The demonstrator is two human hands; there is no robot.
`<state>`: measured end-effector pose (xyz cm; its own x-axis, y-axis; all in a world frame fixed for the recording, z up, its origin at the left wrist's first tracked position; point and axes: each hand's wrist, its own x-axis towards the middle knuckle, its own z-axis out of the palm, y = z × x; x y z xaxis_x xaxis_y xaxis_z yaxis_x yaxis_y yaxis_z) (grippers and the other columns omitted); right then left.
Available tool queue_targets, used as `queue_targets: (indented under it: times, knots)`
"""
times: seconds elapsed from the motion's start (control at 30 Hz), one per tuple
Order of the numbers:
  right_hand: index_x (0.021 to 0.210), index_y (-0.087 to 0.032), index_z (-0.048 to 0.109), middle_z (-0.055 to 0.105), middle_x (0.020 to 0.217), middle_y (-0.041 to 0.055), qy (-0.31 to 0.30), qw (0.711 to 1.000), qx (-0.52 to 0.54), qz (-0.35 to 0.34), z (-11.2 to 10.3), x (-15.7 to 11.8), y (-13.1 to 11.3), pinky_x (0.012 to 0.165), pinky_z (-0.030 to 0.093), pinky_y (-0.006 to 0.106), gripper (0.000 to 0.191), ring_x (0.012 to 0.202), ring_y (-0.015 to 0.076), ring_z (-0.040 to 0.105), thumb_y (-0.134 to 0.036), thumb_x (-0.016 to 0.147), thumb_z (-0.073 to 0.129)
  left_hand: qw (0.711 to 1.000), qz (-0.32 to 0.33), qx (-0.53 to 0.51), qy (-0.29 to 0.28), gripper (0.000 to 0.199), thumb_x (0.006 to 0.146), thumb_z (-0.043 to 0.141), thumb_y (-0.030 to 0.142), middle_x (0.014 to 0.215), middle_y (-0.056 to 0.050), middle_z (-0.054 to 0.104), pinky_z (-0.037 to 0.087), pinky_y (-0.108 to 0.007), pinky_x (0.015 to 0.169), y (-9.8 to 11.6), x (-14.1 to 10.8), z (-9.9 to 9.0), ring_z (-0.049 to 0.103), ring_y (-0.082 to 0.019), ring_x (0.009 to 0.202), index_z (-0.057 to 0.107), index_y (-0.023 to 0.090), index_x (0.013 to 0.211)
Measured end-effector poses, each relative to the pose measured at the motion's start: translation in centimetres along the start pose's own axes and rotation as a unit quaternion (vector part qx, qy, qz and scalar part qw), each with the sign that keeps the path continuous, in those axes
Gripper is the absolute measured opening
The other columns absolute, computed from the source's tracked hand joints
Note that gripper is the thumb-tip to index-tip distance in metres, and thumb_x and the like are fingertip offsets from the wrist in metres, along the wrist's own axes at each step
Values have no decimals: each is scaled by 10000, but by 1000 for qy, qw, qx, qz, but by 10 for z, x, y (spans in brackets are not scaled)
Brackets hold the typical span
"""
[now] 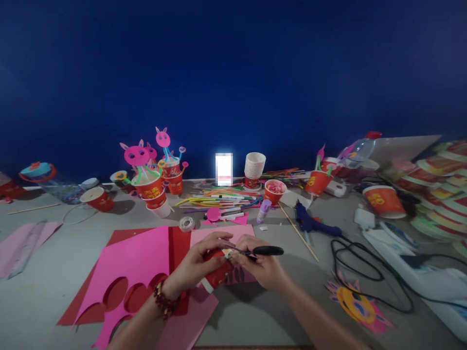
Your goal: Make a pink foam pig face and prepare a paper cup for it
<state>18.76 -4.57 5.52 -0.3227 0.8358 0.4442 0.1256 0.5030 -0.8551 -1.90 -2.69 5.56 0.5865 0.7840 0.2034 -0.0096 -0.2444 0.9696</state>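
Observation:
A red paper cup (pixel 216 273) with a white rim lies tilted in my left hand (pixel 195 265), whose fingers are wrapped round it. My right hand (pixel 264 266) is closed on scissors with a black handle (pixel 269 250). The scissor blades point left across the cup's upper end, close to my left fingertips. How far they cut into the cup is hidden by the fingers. Beneath both hands is a light pink sheet (pixel 200 236) with dark oval marks or holes. A bright pink sheet (pixel 136 257) with round cut-outs lies over red paper (pixel 180 243) at the left.
Red cups with pink animal faces (pixel 136 155) stand at the back left. Pipe cleaners (pixel 219 197), a tape roll (pixel 187 223), a purple glue stick (pixel 263 211) and stacked cups (pixel 254 167) lie ahead. To the right are a blue glue gun (pixel 315 221), its looping cord and a paper face (pixel 355 304).

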Motion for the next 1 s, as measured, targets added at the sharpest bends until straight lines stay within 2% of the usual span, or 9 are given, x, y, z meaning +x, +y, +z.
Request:
queue_targets:
  times: [0.27,0.5,0.67,0.8,0.9,1.0]
  knots:
    - [742,-220,593,598,692,8,-59,997,-3,-40,-8,2,-1,673,445,302,259,683,172,550,-353,958,538,998,-27,-44,-18,269,894,644,309,1328,-114,583,348,-463,1105,2,0,1,504,-296,1273,701,251,1150]
    - [744,-215,616,632,714,11,-122,992,4,-22,-12,1,1,698,463,304,233,707,169,567,-339,937,575,994,-56,-91,-25,221,888,649,324,1207,-114,631,406,-425,1045,5,2,3,561,-278,1181,718,205,1061]
    - [708,-209,563,543,693,-13,-70,996,55,27,-7,3,1,634,435,276,258,668,151,515,-355,915,611,996,-41,-73,-20,232,893,640,328,1160,-108,630,437,-403,1002,6,3,1,574,-265,1133,708,214,1083]
    - [688,-210,537,503,681,-19,-63,994,77,53,-6,4,0,622,421,279,294,657,153,485,-395,901,617,997,-37,-66,-23,258,901,618,336,1220,-112,627,402,-439,1054,7,0,-2,551,-286,1187,707,217,1112]
    - [673,-210,524,490,671,-19,-35,993,88,64,-7,5,3,629,421,283,327,656,154,480,-433,894,615,995,-43,-93,11,326,914,588,360,1345,-109,575,324,-473,1124,8,-3,-2,456,-318,1312,671,219,1196]
    - [679,-206,534,476,655,-26,43,989,97,106,-7,5,6,573,406,260,357,611,137,454,-492,871,627,985,-18,-163,55,506,881,601,490,1442,-133,486,371,-495,1092,9,-4,-1,390,-366,1362,579,220,1309]
